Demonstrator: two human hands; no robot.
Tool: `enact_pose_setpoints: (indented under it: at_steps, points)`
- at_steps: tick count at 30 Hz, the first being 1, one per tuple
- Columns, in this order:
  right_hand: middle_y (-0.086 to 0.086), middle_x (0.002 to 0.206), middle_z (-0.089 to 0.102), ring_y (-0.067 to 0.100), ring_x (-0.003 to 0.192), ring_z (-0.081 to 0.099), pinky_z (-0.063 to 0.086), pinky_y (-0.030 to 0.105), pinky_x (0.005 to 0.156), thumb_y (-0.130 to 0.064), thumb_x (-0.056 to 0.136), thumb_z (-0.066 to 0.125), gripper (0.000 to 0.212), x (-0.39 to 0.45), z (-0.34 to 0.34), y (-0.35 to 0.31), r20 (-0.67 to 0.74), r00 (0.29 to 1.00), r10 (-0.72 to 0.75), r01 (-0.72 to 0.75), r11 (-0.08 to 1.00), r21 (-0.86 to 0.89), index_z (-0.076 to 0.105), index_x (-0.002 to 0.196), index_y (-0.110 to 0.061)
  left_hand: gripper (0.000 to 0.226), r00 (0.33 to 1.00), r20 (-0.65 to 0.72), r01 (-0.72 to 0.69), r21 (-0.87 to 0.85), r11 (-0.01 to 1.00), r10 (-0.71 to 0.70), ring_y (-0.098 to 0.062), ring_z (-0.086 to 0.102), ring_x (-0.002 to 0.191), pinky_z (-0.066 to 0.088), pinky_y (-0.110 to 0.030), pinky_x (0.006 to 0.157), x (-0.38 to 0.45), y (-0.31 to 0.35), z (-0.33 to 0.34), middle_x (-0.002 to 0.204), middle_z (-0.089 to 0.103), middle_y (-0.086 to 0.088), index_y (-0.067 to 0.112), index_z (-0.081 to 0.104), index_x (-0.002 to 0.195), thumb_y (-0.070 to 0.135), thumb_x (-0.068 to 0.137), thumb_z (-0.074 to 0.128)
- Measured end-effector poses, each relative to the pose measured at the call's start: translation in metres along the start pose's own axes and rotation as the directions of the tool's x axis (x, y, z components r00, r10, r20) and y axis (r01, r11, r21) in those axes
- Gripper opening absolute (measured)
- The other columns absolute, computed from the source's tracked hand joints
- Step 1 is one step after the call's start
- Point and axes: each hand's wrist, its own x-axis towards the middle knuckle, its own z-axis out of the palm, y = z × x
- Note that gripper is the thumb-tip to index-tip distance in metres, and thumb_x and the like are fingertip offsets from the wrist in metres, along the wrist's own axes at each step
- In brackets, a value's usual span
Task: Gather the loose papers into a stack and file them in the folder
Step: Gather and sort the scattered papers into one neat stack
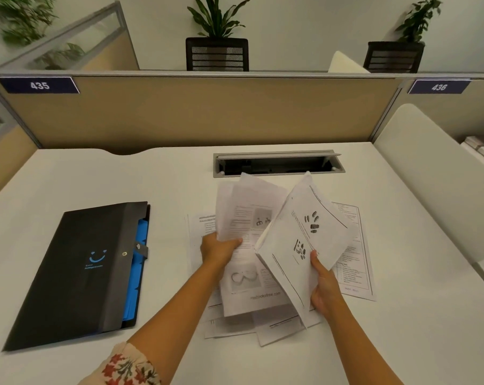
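I see the black folder (77, 276) lying flat on the left part of the white tabletop (401, 259), its long axis running from near left to far right, the far end tipped toward the partition; its flap is closed with a snap strap on the right edge, and blue dividers show along that right side. The loose papers (351, 245) lie spread and overlapping at the centre right of the tabletop, well apart from the folder, most with their long sides running near to far, a few skewed at the near edge. My left hand (218, 250) grips a few sheets (243, 207) at their lower edge, thumb curled over the front, and these stand up tilted, their top ends pointing far toward the cable hatch (278, 163). My right hand (325, 287) holds another bundle of printed sheets (304, 237) along its near right edge, thumb on the face, fingers behind; this bundle is lifted and slanted, its long axis running from near centre to far right. The two held bundles nearly meet in the middle, above the sheets that lie flat. A floral sleeve (127, 368) shows at the left forearm.
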Motion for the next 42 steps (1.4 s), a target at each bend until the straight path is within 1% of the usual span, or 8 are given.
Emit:
enact_pose_setpoints:
  at_steps: [4,8,14,17,24,36,39,42]
  points:
    - [0.008,0.127,0.069,0.029,0.113,0.068,0.056,0.054,0.090,-0.028,0.094,0.064,0.039,0.001,-0.005,-0.004,0.070,0.998,-0.005,0.007,0.999,-0.040,0.059,0.132,-0.021,0.050,0.999,-0.017,-0.050,-0.056,0.997,0.049,-0.022,0.071,0.093,0.057,-0.032,0.086,0.017,0.019,-0.042,0.109,0.074,-0.007,0.007,0.070,0.117,0.013,0.070,0.088]
    - [0.003,0.118,0.073,0.028,0.103,0.073,0.060,0.052,0.080,-0.029,0.085,0.073,0.044,-0.003,-0.006,-0.008,0.064,0.995,-0.078,0.092,0.962,-0.258,0.059,0.127,-0.028,0.042,0.999,-0.035,-0.047,-0.322,0.946,0.037,-0.016,0.074,0.083,0.062,-0.029,0.067,0.031,0.039,-0.094,0.109,0.074,-0.008,0.007,0.070,0.111,0.004,0.073,0.085]
    - [0.006,0.111,0.075,0.029,0.097,0.074,0.060,0.050,0.083,-0.027,0.088,0.072,0.039,-0.002,-0.009,-0.016,0.026,0.989,-0.144,0.142,0.904,-0.402,0.062,0.124,-0.017,0.052,0.998,-0.065,-0.045,-0.559,0.828,0.010,-0.027,0.068,0.111,0.053,-0.053,0.097,0.042,0.056,-0.154,0.125,0.069,-0.011,0.007,0.062,0.129,0.005,0.080,0.080]
    - [0.003,0.103,0.077,0.022,0.085,0.077,0.063,0.036,0.068,-0.028,0.089,0.071,0.030,-0.003,-0.001,-0.015,0.031,0.985,-0.169,0.162,0.855,-0.492,0.063,0.117,-0.018,0.052,0.998,0.046,-0.006,-0.498,0.867,0.033,-0.028,0.067,0.113,0.053,-0.051,0.096,0.037,0.057,-0.154,0.124,0.069,-0.010,0.010,0.063,0.129,0.010,0.080,0.080]
    - [-0.004,0.106,0.075,0.015,0.087,0.075,0.060,0.024,0.064,-0.040,0.092,0.064,0.028,-0.009,0.031,-0.010,0.134,0.983,-0.124,0.178,0.813,-0.554,0.062,0.116,-0.026,0.053,0.967,0.253,0.030,-0.161,0.986,0.012,-0.022,0.075,0.093,0.061,-0.032,0.074,0.020,0.037,-0.105,0.104,0.078,-0.005,0.013,0.071,0.111,0.018,0.062,0.090]
    - [0.006,0.103,0.077,0.026,0.096,0.073,0.060,0.041,0.083,-0.043,0.100,0.049,0.036,-0.013,0.061,-0.013,0.144,0.989,-0.044,0.120,0.806,-0.580,0.068,0.116,-0.018,0.057,0.873,0.486,-0.027,-0.044,0.999,0.045,-0.026,0.072,0.105,0.058,-0.045,0.091,0.007,0.027,-0.072,0.116,0.075,-0.006,0.016,0.066,0.123,0.013,0.071,0.089]
    - [0.004,0.098,0.078,0.024,0.090,0.076,0.062,0.037,0.072,-0.063,0.097,0.033,0.058,-0.020,0.070,-0.015,0.126,0.992,0.012,0.053,0.865,-0.499,0.068,0.117,-0.022,0.051,0.850,0.525,0.080,-0.068,0.994,-0.033,-0.026,0.072,0.104,0.059,-0.041,0.088,0.004,0.025,-0.068,0.116,0.075,-0.007,0.015,0.069,0.120,0.021,0.073,0.087]
    - [-0.001,0.105,0.077,0.024,0.096,0.074,0.062,0.041,0.077,-0.082,0.085,0.024,0.072,-0.025,0.083,-0.023,0.176,0.984,0.021,0.061,0.894,-0.444,0.065,0.120,-0.035,0.047,0.873,0.487,0.022,-0.055,0.998,0.007,-0.021,0.074,0.100,0.061,-0.032,0.079,0.001,0.025,-0.059,0.112,0.076,-0.002,0.017,0.072,0.117,0.023,0.073,0.088]
